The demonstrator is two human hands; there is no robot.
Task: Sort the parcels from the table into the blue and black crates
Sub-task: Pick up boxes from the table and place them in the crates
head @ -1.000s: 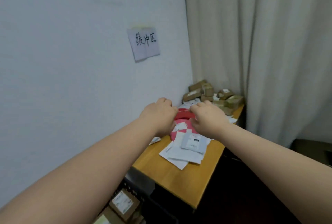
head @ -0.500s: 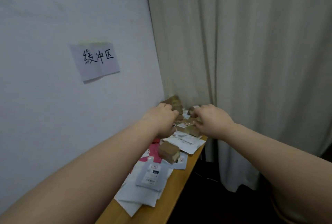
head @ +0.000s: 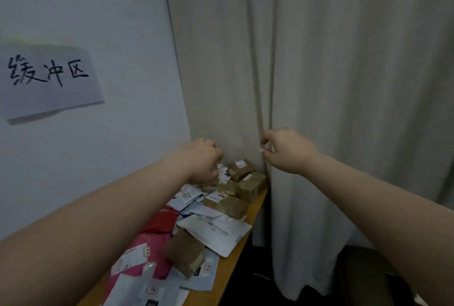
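Both hands reach over the far brown boxes on the wooden table: left hand curled low among them (grip hidden), right hand loosely curled, empty, beside the curtain. A hasty grab might topple stacked boxes off the edge.

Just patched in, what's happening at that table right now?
A person is reaching with both bare arms over a wooden table strewn with parcels: brown taped cardboard boxes, white plastic mailers and a pink mailer bag. The left hand is down among the parcels at the far end; whether it grips one is hidden. The right hand hovers by the beige curtain, holding nothing. No crates are in view.
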